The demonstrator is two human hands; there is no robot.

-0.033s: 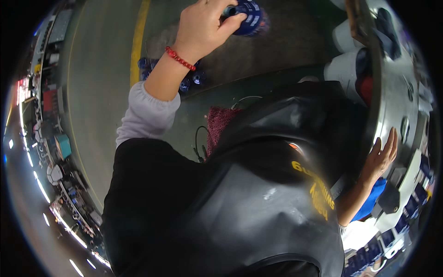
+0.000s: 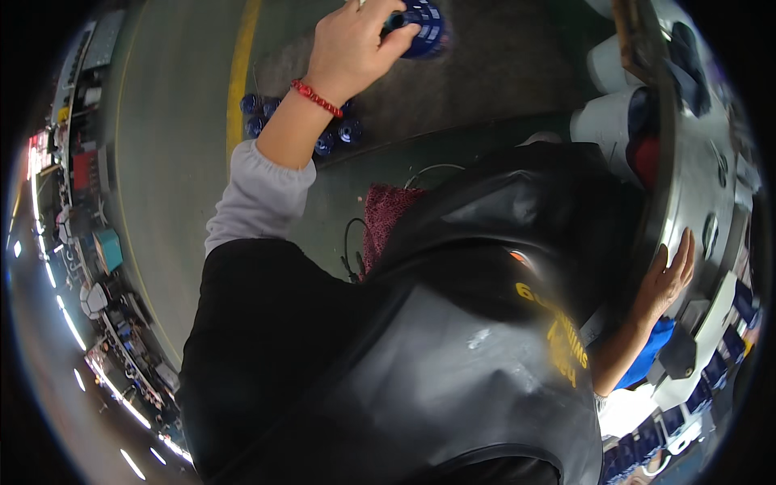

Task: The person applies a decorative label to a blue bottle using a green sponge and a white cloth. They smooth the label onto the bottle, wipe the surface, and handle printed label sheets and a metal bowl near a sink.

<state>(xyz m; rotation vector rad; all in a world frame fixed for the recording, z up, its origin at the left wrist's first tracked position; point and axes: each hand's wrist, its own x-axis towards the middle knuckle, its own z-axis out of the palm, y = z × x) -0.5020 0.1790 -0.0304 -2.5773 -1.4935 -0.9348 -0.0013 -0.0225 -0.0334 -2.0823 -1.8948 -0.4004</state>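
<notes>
At the top of the view, my left hand with a red bead bracelet is closed on a dark blue round spool-like thing. Light marks ring its blurred face, and the fingers cover its near side. Beyond my forearm, several similar blue spool-like things lie on the floor beside a yellow line. My right hand rests at the edge of a metal worktable on the right. Its fingers are stretched out and nothing is in them.
A black apron covers my front. A dark red textured pad and a cable lie low beside me. White bins with dark cloth stand by the table. Blue cloth is under my right forearm. Cluttered benches line the far left.
My left hand and the blue spool-like thing have shifted slightly left. My right hand keeps its place at the table edge.
</notes>
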